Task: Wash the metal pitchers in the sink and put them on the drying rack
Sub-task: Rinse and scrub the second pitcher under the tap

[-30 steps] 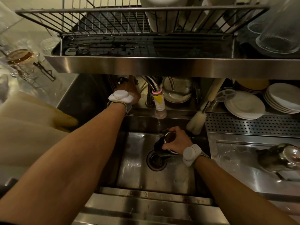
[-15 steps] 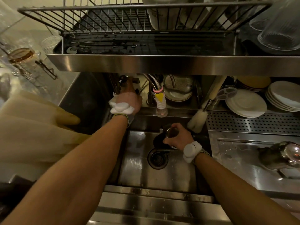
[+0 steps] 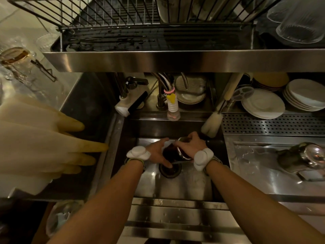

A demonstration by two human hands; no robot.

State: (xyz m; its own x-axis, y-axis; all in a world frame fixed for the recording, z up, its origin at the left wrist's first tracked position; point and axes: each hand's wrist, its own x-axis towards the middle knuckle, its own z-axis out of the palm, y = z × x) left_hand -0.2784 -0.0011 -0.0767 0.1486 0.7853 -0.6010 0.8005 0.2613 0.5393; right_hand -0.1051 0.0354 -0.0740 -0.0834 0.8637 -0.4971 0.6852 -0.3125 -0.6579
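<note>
A small metal pitcher [image 3: 177, 151] lies tilted over the drain [image 3: 170, 170] of the steel sink [image 3: 190, 187], its mouth turned left. My right hand [image 3: 190, 144] grips its rim and body. My left hand [image 3: 157, 153] is spread open against the pitcher's mouth, fingers reaching down toward the drain. A second metal pitcher [image 3: 302, 158] lies on its side on the steel counter to the right. The wire drying rack [image 3: 112, 18] sits on the shelf above the sink.
The tap [image 3: 171, 101] with a yellow tag hangs over the sink's back edge. A bottle brush [image 3: 212, 124] leans at the back right. Stacked white plates [image 3: 263, 103] and upturned glasses [image 3: 299, 27] are on the right. Yellow rubber gloves [image 3: 44, 143] hang on the left.
My left hand left the faucet handle at the back and came down into the sink to the pitcher's mouth. My right hand keeps holding the pitcher, now tilted more sideways.
</note>
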